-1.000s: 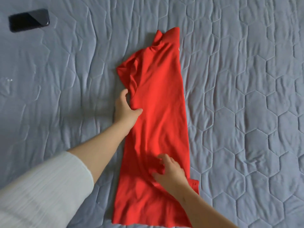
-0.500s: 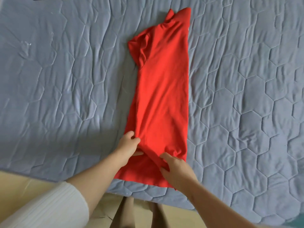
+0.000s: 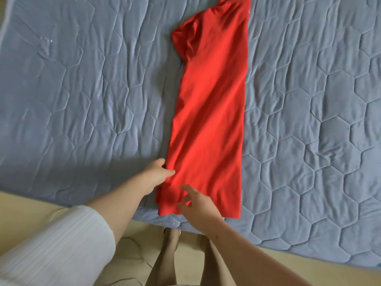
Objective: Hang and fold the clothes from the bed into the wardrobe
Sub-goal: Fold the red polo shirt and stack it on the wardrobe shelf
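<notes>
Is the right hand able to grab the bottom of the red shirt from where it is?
Probably yes. The right hand is just over the red shirt at its bottom edge, fingers spread, with nothing between them. The left hand grips the shirt's side edge beside it, out of the way.

Bed (image 3: pixel 309 120): covered with a blue-grey quilt stitched in hexagons. One item lies directly on it, a red shirt (image 3: pixel 212 112), folded lengthwise into a long flat strip. The shirt's hem lies just short of the bed's near edge; its collar end points away and is cut off by the frame. A sleeve (image 3: pixel 185 38) juts out at the shirt's left, towards the collar end. Left of the shirt the quilt is creased, with small white specks (image 3: pixel 46 39) well apart from it; right of the shirt it lies smoother.
</notes>
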A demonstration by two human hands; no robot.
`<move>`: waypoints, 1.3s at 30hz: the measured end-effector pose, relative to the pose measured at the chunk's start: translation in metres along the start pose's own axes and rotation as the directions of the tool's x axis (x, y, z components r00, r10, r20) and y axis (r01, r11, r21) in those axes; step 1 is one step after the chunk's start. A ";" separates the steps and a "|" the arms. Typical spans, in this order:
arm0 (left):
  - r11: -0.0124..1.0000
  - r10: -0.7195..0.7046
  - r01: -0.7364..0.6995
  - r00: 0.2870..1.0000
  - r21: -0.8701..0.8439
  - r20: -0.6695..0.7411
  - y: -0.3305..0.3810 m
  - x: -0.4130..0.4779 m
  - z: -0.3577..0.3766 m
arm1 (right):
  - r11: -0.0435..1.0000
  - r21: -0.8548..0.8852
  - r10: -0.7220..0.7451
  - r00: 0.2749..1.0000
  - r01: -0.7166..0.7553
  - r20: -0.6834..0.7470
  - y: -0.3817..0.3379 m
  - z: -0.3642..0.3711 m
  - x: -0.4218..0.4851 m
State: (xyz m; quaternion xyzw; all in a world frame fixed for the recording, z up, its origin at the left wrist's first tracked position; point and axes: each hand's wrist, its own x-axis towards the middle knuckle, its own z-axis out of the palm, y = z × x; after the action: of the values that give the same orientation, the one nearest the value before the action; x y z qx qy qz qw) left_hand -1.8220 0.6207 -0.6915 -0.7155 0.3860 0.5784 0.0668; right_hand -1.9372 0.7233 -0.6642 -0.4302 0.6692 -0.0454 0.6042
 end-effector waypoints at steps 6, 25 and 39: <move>0.987 0.141 -0.121 0.968 0.108 -0.207 -0.031 0.006 0.002 | 0.971 0.033 0.220 0.823 -0.238 -0.524 0.053 -0.027 -0.018; 0.996 0.050 -0.044 0.996 0.071 -0.076 -0.063 -0.055 -0.005 | 0.715 0.618 0.508 0.850 -0.327 -0.138 0.064 -0.044 -0.034; 0.964 0.250 -0.232 0.957 0.126 -0.149 -0.058 -0.135 -0.036 | 0.739 0.622 0.476 0.854 -0.259 -0.210 0.022 -0.044 -0.106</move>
State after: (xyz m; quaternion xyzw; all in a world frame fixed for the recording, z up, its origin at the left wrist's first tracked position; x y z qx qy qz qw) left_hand -1.7624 0.7056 -0.5815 -0.7035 0.5050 0.5001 0.0018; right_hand -1.9968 0.7841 -0.5835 -0.0694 0.7940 -0.1992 0.5702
